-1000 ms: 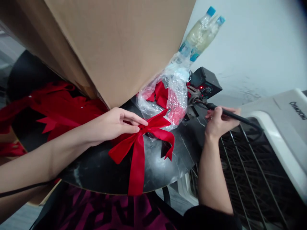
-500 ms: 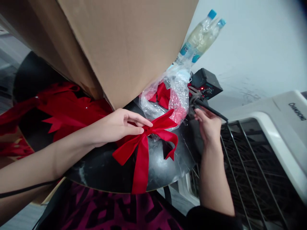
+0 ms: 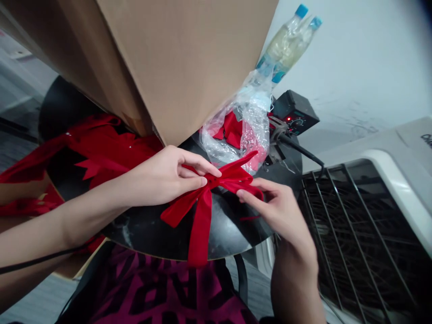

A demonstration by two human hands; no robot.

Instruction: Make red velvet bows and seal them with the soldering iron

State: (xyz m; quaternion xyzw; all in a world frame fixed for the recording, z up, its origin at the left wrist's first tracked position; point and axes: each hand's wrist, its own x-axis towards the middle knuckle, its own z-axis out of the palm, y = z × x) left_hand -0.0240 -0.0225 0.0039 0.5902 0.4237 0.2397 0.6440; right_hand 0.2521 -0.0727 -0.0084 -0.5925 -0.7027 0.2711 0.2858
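A red ribbon bow lies at the front of the round black table, its tails spread over the surface. My left hand pinches the bow close to its centre, where small dark dots show. On the bow's right side, my right hand has thumb and fingers closed on a red ribbon loop. Just behind the bow sits a clear plastic bag with red pieces inside. More red ribbon is heaped on the left part of the table.
A large cardboard box stands behind my hands on the table. Bottles with blue caps lean at the back. A black device with a red light and cable sits right, near a white grilled appliance.
My right hand has moved left from beside the black device's tool and cable to the bow, and now grips its right loop. My left hand keeps its hold. The view has shifted slightly.
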